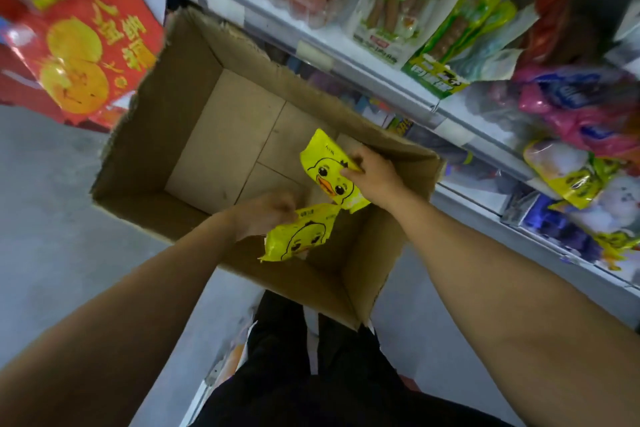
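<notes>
**Q:** What can't you make out?

**Me:** My left hand [266, 215] is smeared by motion, so the separate fingers are lost. They are curled onto the upper edge of the lower packet [299, 236], and that edge is hidden under them. My right hand [372, 177] covers the right-hand edge of the upper packet [332, 173]. The goods on the shelf [381, 76] are blurred, and the red carton [86, 45] is cut off at the left.

**Q:** Which way do the packets run?

**Me:** Both are yellow, each with a duck face printed on it that is turned up towards me. The upper packet's long axis slants from far-left to near-right. The lower packet slants the other way, from far-right down to near-left, and its free end points at my legs.

**Q:** And against your grip?

**Me:** My right thumb and fingers pinch the upper packet at its right edge, and the rest fans out to the left of that hand. The lower packet hangs to the right of my left hand and below it. Their near ends almost meet between my hands.

**Q:** Where is all this?

**Me:** Over the open cardboard box [173, 87], towards its near-right corner. I can't tell whether either packet touches the box floor.
</notes>
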The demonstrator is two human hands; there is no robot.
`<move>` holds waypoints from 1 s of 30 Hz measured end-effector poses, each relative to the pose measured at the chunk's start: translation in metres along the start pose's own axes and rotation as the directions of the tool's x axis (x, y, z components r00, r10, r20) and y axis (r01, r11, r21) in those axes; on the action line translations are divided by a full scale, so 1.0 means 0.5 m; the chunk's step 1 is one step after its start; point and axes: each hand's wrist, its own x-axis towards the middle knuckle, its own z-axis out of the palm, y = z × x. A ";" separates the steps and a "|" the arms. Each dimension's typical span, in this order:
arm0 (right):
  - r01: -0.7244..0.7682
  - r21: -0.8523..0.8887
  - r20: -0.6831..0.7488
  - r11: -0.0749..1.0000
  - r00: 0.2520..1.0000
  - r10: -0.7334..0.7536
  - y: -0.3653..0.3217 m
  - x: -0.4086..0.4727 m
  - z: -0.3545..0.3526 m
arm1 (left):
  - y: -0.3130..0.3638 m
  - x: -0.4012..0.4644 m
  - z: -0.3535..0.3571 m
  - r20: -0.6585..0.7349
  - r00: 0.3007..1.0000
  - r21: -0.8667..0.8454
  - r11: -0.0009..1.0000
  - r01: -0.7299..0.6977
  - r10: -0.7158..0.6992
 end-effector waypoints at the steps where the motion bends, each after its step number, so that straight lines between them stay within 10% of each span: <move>1: 0.024 0.036 -0.059 0.999 0.998 -0.022 -0.017 -0.012 -0.025 | 0.017 -0.019 -0.010 -0.028 1.000 -0.044 0.999 -0.003 0.002; 17: 0.218 0.604 -0.405 0.766 0.913 0.059 -0.114 -0.296 -0.270 | 0.276 -0.234 0.006 -0.157 0.964 -0.169 0.956 -0.239 0.214; 22: 0.248 0.803 -0.289 0.542 0.957 -0.010 -0.120 -0.399 -0.342 | 0.362 -0.277 0.045 -0.250 0.919 -0.035 0.946 -0.323 0.305; 30: 0.475 0.701 -0.372 0.531 0.880 -0.295 -0.034 -0.625 -0.560 | 0.620 -0.332 0.155 -0.263 0.856 0.295 0.881 -0.368 0.446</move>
